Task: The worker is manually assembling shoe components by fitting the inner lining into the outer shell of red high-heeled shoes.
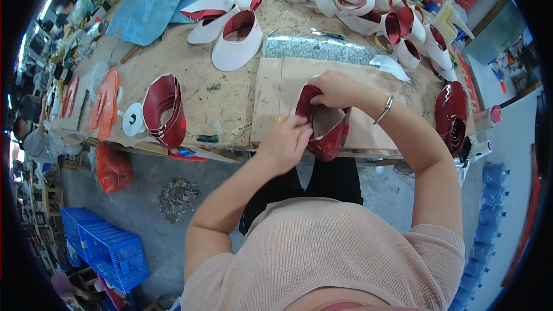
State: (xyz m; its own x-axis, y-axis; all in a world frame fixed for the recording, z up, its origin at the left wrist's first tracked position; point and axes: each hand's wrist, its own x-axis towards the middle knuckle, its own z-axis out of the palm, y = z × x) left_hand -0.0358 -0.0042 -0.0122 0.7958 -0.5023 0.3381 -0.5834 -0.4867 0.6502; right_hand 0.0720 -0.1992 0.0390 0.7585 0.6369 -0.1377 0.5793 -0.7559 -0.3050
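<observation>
A glossy dark red shoe upper stands at the table's near edge in front of me, its toe toward me and its pale inside showing. My right hand pinches the far rim of the upper, thumb reaching into the opening. At the near left side, my left hand has its fingers bent against the edge of the same upper; they are slightly blurred. Beneath lies a sheet of brown cardboard. Nested dark red uppers stand to the left, and another nested stack sits at the right edge.
White uppers with red linings lie at the far left, with a larger pile at the far right. A white spool and orange-red pieces are on the left. Blue crates stand on the floor.
</observation>
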